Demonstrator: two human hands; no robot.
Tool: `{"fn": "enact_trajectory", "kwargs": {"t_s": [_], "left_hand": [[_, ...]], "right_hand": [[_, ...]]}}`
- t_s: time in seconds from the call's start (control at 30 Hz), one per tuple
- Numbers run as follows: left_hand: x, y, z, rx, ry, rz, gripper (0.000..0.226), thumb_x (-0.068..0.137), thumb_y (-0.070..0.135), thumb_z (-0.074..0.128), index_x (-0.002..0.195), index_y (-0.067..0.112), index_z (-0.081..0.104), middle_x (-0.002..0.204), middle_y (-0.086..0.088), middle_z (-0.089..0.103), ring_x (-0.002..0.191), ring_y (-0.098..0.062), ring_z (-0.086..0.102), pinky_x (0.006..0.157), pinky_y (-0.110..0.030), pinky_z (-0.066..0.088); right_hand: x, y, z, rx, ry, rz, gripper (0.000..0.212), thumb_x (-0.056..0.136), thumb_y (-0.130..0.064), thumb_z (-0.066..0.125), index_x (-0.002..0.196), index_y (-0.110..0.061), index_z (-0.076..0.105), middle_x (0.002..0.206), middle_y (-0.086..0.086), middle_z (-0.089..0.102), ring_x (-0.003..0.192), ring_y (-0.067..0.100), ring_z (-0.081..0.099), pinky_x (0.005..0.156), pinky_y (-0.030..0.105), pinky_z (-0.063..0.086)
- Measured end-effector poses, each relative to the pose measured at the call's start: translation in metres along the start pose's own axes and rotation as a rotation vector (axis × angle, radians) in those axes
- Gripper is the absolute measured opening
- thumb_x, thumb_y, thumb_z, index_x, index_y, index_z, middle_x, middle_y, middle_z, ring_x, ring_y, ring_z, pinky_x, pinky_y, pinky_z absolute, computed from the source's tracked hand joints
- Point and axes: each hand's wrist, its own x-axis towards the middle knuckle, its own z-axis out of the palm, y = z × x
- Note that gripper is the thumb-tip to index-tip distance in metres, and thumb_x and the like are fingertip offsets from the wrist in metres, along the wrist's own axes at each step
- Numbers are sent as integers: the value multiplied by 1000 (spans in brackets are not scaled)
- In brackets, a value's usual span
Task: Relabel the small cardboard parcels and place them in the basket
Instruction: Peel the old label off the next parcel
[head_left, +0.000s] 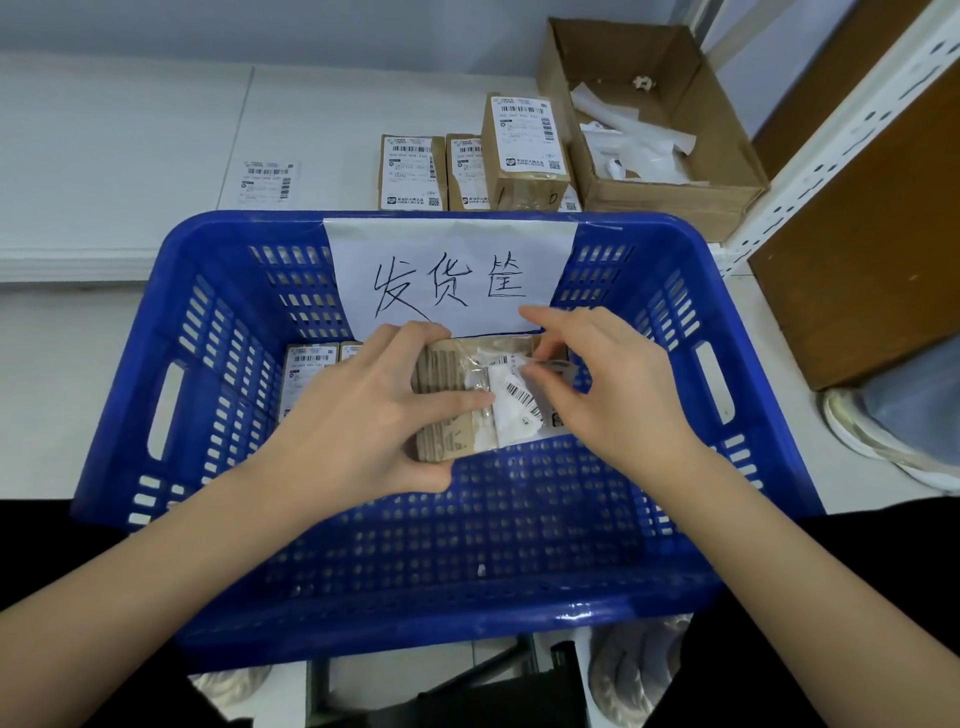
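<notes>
Over the blue plastic basket (208, 322) my left hand (363, 405) grips a small cardboard parcel (447, 379) by its left end. My right hand (608, 384) pinches the white barcode label (517, 410) on the parcel's top; the label is crumpled and partly lifted. Two labelled parcels (306, 374) lie inside the basket at its far left, partly hidden by my left hand. Three more labelled parcels (413, 171) stand on the white table behind the basket, the right one (524, 150) tallest.
A loose label sheet (267, 182) lies on the table at the left. An open cardboard box (670, 197) with crumpled white backing paper stands at the back right. A handwritten paper sign (449, 275) hangs on the basket's far wall. A white shelf post (831, 140) rises at the right.
</notes>
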Motion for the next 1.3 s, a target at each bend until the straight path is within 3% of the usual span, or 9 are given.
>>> {"fn": "enact_trajectory", "kwargs": {"t_s": [0.17,0.43,0.6,0.87,1.07,1.2,1.3], "left_hand": [[0,0,1,24,-28,15,59,52,41,81,110,30,73,116,-17,53,99,-26,44,52,-38,55],[2,1,0,-10,-33,-13,65,47,39,89,109,30,73,115,-17,54,95,-35,59,52,-41,56],[3,1,-1,-35,-27,-34,58,52,46,71,108,32,73,112,-16,55,91,-33,61,53,-39,56],[4,-2,0,-53,-17,-49,55,57,51,61,108,33,73,112,-15,56,87,-31,62,49,-36,55],[2,-6,1,-177,29,-72,54,60,54,58,111,40,69,117,-8,53,84,-16,56,58,-28,51],[0,-5,4,-262,34,-90,54,61,53,62,114,43,66,120,-3,51,87,-11,51,63,-32,55],[2,-6,4,-131,20,-17,60,57,42,81,115,36,69,122,-14,52,96,-22,53,57,-34,54]], "right_hand": [[-1,1,3,-21,1,-4,7,79,-15,67,81,-14,74,78,-3,64,76,17,57,58,29,49],[-2,-1,0,-18,5,-20,6,82,-13,66,76,-12,69,80,-2,64,75,18,58,54,32,49],[-3,0,-1,9,-8,-32,6,82,-11,66,77,-10,69,83,-1,65,77,20,60,52,36,50],[-5,0,0,35,-34,-33,4,80,-5,67,79,-9,67,88,0,64,81,23,63,50,39,51],[-2,0,-7,172,-33,6,4,79,-9,66,76,-10,66,98,-1,65,91,16,63,68,40,55],[-2,2,-9,185,-53,-17,5,76,-5,67,74,-9,65,93,-3,68,91,17,64,71,42,54],[0,2,-13,157,-37,-20,4,76,-5,66,75,-9,66,86,-3,68,84,17,64,70,42,53]]}}
